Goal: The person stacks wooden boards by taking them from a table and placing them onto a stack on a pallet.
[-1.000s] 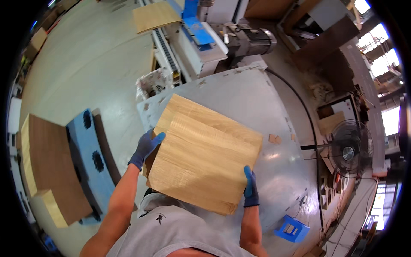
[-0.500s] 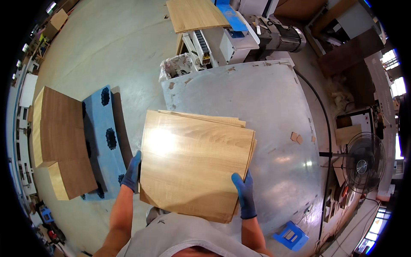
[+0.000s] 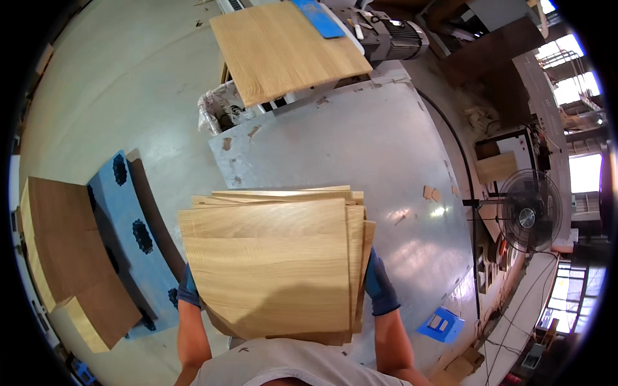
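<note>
Against my front I hold a stack of light wood-grain panels [image 3: 267,264], gripped at its two sides. My left hand [image 3: 188,287], in a blue glove, is closed on the stack's left edge. On the opposite edge is my right hand [image 3: 381,283], gloved the same way, with its fingers partly hidden by the boards. The panels lie unevenly, their edges fanned at the far and right sides. Beneath and beyond the stack spreads a grey metal-topped table [image 3: 322,148]. Past its far edge a larger wood-grain panel [image 3: 290,51] sticks out from a machine.
At left, brown panels [image 3: 64,238] rest on a blue pallet [image 3: 122,225] with black feet. A lined waste bin [image 3: 222,106] stands at the table's far left corner. To the right are a fan [image 3: 528,215], a black cable [image 3: 450,128] and a blue plastic piece [image 3: 441,325].
The stack has come closer to me, its panels more spread at the edges, and my right thumb no longer shows on top. The larger panel has advanced from the machine toward the table.
</note>
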The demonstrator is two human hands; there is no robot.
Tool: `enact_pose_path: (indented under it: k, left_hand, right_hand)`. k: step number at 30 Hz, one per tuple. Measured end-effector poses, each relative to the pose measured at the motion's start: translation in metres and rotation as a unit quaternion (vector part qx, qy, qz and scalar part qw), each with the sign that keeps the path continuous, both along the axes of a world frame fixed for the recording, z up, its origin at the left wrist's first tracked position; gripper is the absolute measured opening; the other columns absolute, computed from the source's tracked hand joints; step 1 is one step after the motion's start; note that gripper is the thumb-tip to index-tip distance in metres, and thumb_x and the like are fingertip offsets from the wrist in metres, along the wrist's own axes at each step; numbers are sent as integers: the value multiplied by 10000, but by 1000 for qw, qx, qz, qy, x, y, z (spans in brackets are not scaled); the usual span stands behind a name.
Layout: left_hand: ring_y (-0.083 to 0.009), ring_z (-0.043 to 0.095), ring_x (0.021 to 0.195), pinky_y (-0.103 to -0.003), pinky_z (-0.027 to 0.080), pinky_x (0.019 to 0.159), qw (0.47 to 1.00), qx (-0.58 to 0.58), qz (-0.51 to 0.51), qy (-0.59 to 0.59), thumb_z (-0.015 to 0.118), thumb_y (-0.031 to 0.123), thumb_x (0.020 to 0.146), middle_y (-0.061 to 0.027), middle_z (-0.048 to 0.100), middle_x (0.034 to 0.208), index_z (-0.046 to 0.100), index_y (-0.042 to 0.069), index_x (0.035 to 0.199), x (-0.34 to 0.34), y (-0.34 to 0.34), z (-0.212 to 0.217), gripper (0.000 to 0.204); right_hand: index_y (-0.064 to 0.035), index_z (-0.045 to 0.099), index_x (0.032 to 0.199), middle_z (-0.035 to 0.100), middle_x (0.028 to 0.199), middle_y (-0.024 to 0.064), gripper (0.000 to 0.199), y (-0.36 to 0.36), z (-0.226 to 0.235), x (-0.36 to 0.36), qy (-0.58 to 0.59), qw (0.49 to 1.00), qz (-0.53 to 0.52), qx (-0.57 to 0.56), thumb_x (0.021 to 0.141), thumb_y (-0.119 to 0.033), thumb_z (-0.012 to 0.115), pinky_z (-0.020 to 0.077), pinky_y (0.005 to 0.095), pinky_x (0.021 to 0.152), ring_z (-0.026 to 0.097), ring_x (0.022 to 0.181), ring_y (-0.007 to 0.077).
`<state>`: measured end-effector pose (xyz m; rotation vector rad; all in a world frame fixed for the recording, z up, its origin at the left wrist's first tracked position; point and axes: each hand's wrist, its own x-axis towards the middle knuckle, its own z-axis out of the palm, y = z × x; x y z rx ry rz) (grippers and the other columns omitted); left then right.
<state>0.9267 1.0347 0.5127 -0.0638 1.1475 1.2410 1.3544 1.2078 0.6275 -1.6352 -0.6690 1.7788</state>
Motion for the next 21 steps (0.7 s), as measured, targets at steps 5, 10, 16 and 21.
enact_pose_path:
  k: [5, 10, 16, 21]
  left_hand:
    - [-211, 655, 975, -335, 559, 807, 997, 58, 31, 45, 458, 259, 1020, -109, 652, 1175, 536, 15, 1306, 7, 3, -17, 384]
    - [-230, 638, 1014, -343, 546, 841, 992, 103, 75, -10, 436, 259, 1026, -118, 634, 1202, 523, 19, 1309, 35, 20, 50, 381]
    - [-271, 634, 1058, -382, 549, 880, 950, 244, 18, 196, 393, 254, 1031, -163, 610, 1237, 497, 7, 1317, 88, 41, 119, 392]
    - [-274, 575, 1148, -390, 500, 963, 948, 304, 69, 72, 408, 317, 1027, -150, 565, 1307, 471, 21, 1352, 141, 31, 70, 444]
  right_hand:
    - [-25, 533, 1311, 628, 1159, 58, 434, -17, -12, -6, 66, 997, -39, -22, 1033, -344, 434, 485, 287, 872, 584, 1026, 133]
    - [-2, 582, 1198, 647, 1035, 57, 365, -38, 0, 14, 129, 984, -106, 56, 1013, -299, 478, 517, 281, 780, 607, 920, 129]
    - [-27, 593, 1135, 623, 985, 48, 290, -74, 81, 97, 130, 952, -157, 228, 1008, -268, 494, 526, 278, 652, 603, 824, 112]
    - [-63, 508, 1248, 628, 1055, 60, 409, -192, 12, 195, 137, 910, -275, 280, 978, -368, 547, 570, 384, 748, 639, 936, 220]
